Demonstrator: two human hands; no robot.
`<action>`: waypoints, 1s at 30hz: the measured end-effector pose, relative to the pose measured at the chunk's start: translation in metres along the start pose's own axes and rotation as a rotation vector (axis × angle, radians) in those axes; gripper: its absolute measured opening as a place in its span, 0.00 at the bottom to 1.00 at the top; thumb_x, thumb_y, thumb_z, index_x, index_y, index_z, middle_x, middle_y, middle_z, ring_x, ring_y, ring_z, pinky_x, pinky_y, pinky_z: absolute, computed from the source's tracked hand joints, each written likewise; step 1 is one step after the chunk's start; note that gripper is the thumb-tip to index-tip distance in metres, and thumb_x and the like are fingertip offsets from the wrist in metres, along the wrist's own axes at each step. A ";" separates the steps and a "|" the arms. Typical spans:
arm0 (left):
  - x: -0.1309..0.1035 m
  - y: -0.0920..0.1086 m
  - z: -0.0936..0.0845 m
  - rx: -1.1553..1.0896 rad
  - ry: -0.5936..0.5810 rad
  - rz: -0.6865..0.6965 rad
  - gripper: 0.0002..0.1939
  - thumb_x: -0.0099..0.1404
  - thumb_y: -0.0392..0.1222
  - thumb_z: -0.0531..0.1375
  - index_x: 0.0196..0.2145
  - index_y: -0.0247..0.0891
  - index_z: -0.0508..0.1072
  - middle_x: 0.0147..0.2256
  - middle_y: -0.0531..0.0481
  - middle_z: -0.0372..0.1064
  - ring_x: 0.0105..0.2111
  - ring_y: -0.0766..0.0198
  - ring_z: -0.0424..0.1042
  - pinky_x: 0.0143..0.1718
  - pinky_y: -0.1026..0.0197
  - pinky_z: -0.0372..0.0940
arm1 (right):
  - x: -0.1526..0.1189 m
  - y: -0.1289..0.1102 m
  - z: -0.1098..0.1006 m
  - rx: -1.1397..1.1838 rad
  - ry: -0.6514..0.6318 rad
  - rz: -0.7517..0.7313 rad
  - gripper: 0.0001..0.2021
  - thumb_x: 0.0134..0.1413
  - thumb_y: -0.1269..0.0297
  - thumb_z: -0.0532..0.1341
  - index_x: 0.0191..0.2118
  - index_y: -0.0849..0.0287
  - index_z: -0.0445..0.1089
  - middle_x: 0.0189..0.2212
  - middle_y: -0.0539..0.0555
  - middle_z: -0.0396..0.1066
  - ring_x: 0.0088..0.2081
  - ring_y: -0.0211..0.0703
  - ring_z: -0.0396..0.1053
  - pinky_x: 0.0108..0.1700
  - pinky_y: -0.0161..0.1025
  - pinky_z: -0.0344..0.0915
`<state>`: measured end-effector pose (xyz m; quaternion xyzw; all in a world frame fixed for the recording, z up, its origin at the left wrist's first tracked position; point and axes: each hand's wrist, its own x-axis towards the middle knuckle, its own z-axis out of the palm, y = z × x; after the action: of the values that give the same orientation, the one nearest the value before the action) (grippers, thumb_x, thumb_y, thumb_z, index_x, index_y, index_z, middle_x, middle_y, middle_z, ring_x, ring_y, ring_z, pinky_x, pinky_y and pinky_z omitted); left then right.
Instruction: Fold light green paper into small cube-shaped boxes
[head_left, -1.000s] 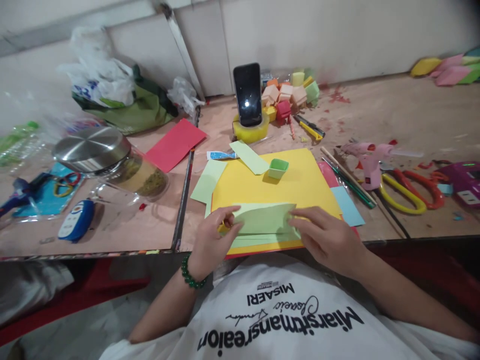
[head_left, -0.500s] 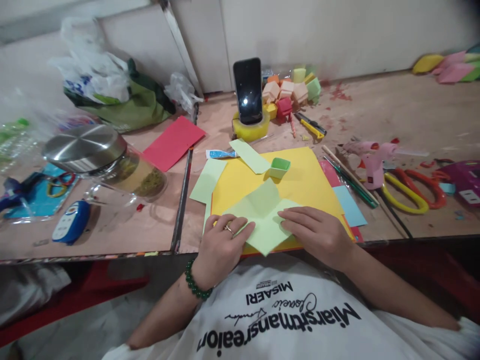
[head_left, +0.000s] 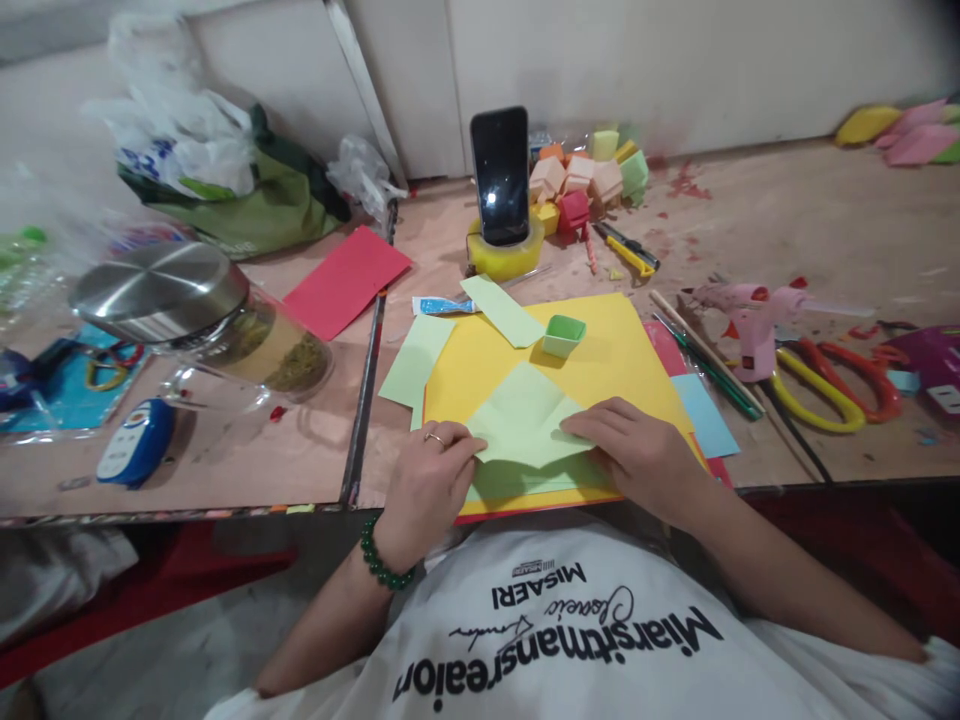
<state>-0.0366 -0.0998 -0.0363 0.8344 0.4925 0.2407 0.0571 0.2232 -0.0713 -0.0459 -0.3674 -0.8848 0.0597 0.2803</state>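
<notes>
A creased light green paper [head_left: 525, 415] is stretched between my two hands, its near edge lifted a little. My left hand [head_left: 431, 470], with a ring and a green bead bracelet, pinches the left corner. The right corner is pinched in my right hand [head_left: 641, 455]. Beneath lie more light green paper [head_left: 525, 482] and a stack of yellow paper [head_left: 622, 360]. Just beyond the creased sheet stands a small folded green paper box [head_left: 563, 336]. A light green strip [head_left: 504, 312] lies beside it.
A phone [head_left: 501, 175] leans in a yellow tape roll [head_left: 506, 255], with folded paper boxes [head_left: 592, 180] behind. On the right are a utility knife [head_left: 628, 250], pink glue gun [head_left: 757, 325] and scissors [head_left: 817, 390]. A lidded glass jar [head_left: 285, 350] and red paper [head_left: 349, 280] occupy the left.
The creased green paper was spread flatter with a corner pointing toward me. Now both hands grip its side corners, and its near part is folded or raised, uncovering green paper beneath.
</notes>
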 end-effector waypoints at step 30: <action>0.000 0.016 0.001 0.294 -0.042 0.138 0.13 0.65 0.41 0.57 0.46 0.36 0.73 0.42 0.43 0.73 0.40 0.54 0.67 0.41 0.51 0.56 | 0.006 -0.004 -0.008 -0.179 -0.157 -0.222 0.14 0.59 0.77 0.50 0.43 0.62 0.71 0.39 0.59 0.74 0.38 0.45 0.68 0.36 0.42 0.71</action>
<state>-0.0240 -0.1080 -0.0321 0.8705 0.4625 0.1521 -0.0720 0.2216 -0.0712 -0.0353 -0.2853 -0.9408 -0.0222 0.1815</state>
